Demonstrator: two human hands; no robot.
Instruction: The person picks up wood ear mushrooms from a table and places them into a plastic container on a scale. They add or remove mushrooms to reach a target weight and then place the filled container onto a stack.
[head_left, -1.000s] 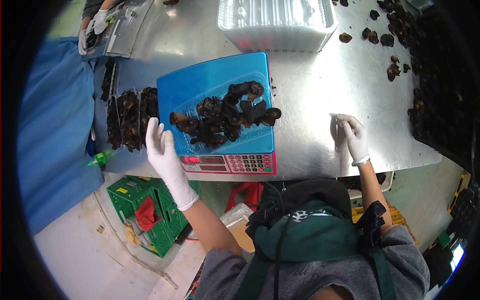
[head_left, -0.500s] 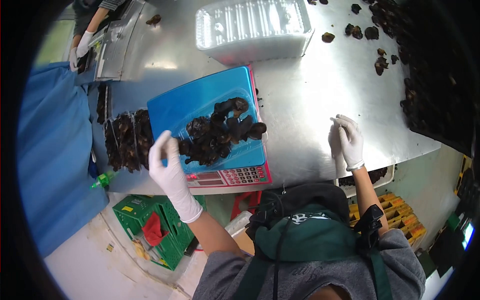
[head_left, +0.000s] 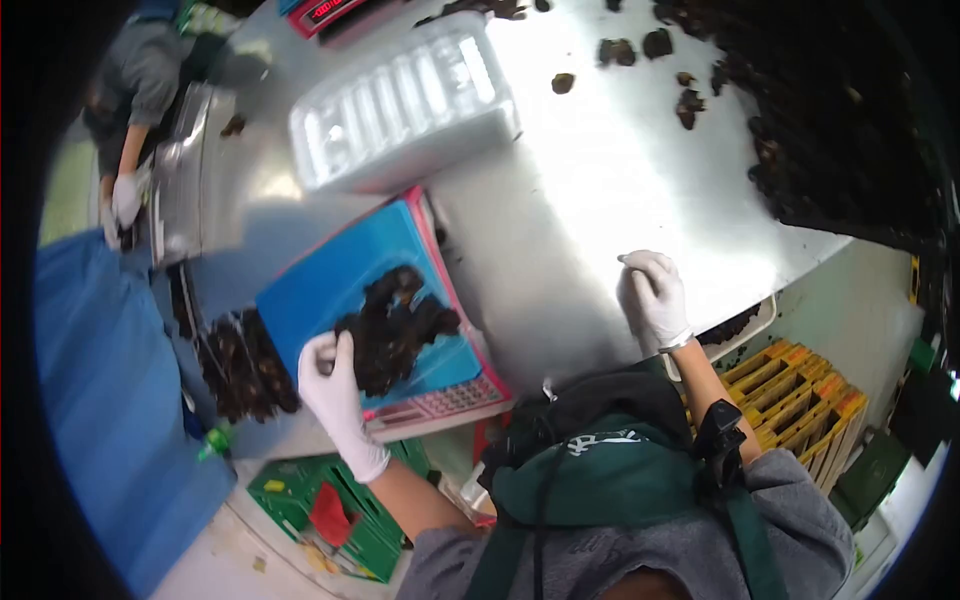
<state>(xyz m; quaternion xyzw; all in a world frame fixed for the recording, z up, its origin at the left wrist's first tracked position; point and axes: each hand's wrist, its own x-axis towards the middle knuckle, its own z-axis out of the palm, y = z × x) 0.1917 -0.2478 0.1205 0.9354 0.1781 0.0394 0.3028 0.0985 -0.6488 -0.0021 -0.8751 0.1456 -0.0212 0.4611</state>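
Note:
My left hand (head_left: pixel 335 395), in a white glove, is at the left side of a pile of dark wood ear mushrooms (head_left: pixel 395 335). Its fingers are curled in and close together; what lies between them, if anything, is hidden. The pile rests in a clear plastic tray, hard to make out now, on a blue-topped scale (head_left: pixel 310 290) with a pink rim and keypad. My right hand (head_left: pixel 658 300), also gloved, hovers over or rests on the steel table to the right. Its fingers are pinched, with a tiny greyish tip showing that I cannot identify.
Stacked clear trays (head_left: pixel 410 110) stand behind the scale. Packed mushrooms (head_left: pixel 245 365) lie left of it. A large dark mushroom heap (head_left: pixel 840 130) fills the right, with loose pieces (head_left: pixel 617 52) nearby. Another person's gloved hand (head_left: pixel 127 198) works at upper left. Green crates (head_left: pixel 335 510) sit below the table.
The view has swung, so the scale and trays appear lower and further left, and a second scale shows at the top. My left fingers have drawn in closer to the mushroom pile.

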